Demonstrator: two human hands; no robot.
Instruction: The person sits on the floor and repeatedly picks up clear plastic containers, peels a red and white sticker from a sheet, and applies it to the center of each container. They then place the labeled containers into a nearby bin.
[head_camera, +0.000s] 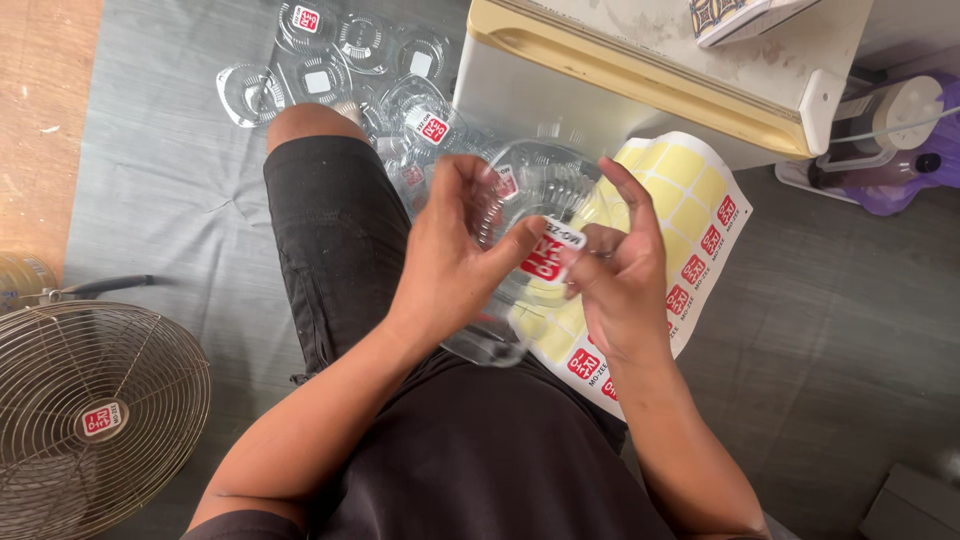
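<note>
Your left hand (450, 265) grips a clear, glossy plastic container (530, 180) over your lap; your right hand (615, 275) pinches a red-and-white sticker (548, 255) against it. Beneath: yellow backing sheet (680, 200), half peeled. Beyond your knee: labelled clear lids (330, 60) on grey cloth (170, 180). Left: round wire fan (90, 420).

We see even, soft daylight, moderately bright, no hard shadows. We note faint shadow under fan (95, 415) on grey mat (160, 180). Glare glints on clear plastic container (530, 185). Slight motion blur on right hand (620, 285) fingers. Mild wide-angle stretch at edges; corners softer.
</note>
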